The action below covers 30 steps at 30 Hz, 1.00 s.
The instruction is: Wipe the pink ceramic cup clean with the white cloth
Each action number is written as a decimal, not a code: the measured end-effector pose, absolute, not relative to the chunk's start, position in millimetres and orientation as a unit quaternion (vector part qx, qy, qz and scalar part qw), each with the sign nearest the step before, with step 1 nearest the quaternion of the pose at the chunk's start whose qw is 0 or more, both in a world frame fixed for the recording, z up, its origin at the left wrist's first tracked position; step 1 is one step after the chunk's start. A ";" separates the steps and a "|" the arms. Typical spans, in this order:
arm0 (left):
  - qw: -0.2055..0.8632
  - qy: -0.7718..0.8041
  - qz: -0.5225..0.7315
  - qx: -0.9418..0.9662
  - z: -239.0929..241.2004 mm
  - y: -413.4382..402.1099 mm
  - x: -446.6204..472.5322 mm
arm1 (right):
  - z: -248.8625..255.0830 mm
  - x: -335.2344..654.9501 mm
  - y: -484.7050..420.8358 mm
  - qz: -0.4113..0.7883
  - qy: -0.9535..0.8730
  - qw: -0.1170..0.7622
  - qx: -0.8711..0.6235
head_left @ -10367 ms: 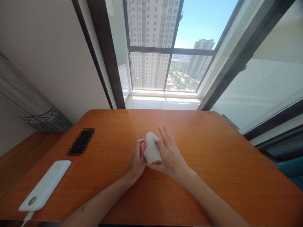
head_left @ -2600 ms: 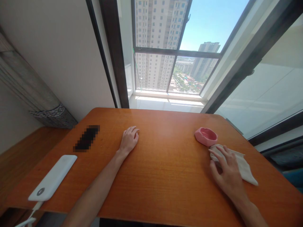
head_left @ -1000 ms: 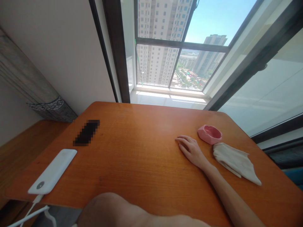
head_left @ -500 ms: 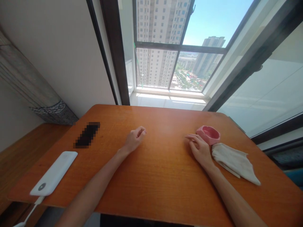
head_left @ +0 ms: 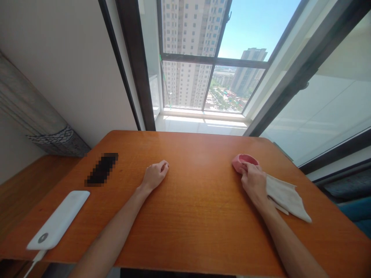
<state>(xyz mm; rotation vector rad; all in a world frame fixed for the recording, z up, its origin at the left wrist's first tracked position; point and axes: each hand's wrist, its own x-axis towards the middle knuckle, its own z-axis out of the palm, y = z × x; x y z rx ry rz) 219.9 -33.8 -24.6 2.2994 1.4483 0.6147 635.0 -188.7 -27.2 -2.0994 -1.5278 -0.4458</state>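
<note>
My left hand [head_left: 155,175] rests on the wooden table [head_left: 185,224] left of the middle. Its fingers are curled in a loose fist, and nothing shows in them. On the right, my right hand [head_left: 254,181] is closed at the near rim of a small pink bowl [head_left: 238,162] with faceted sides. Thumb and fingers pinch that rim, and the hand covers part of the bowl's near side. A folded off-white cloth [head_left: 285,195] lies just right of my right hand, partly hidden behind it.
A white power bank [head_left: 59,220] with a cable plugged in lies at the table's left front. Behind it is a dark pixelated object [head_left: 102,170]. A window [head_left: 199,85] stands beyond the far edge, with a gathered curtain [head_left: 58,131] at the left.
My right hand has gone from beside the pink bowl onto its near rim, its fingers closing there. My left hand stays curled on the table. The view has shifted slightly.
</note>
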 end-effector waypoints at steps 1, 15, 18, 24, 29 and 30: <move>0.173 0.512 0.211 0.815 -24.6 -33.8 219.8 | -26.3 626.7 -188.3 -0.162 -0.581 0.269 -0.751; 0.148 0.517 0.174 0.825 -21.0 -37.4 221.5 | -16.8 460.3 -183.2 -0.014 -0.810 0.279 -0.516; 0.145 0.515 0.172 0.827 -20.9 -37.9 222.1 | -13.8 461.7 -183.7 -0.009 -0.810 0.286 -0.512; 0.140 0.515 0.168 0.829 -19.9 -38.6 222.3 | -5.9 521.1 -202.3 -0.069 -0.747 0.314 -0.582; 0.139 0.513 0.167 0.831 -19.4 -38.6 222.5 | -21.1 624.7 -245.7 -0.215 -0.537 0.174 -0.797; 0.139 0.513 0.166 0.831 -19.5 -38.6 222.7 | -26.8 642.0 -255.6 -0.215 -0.509 0.150 -0.820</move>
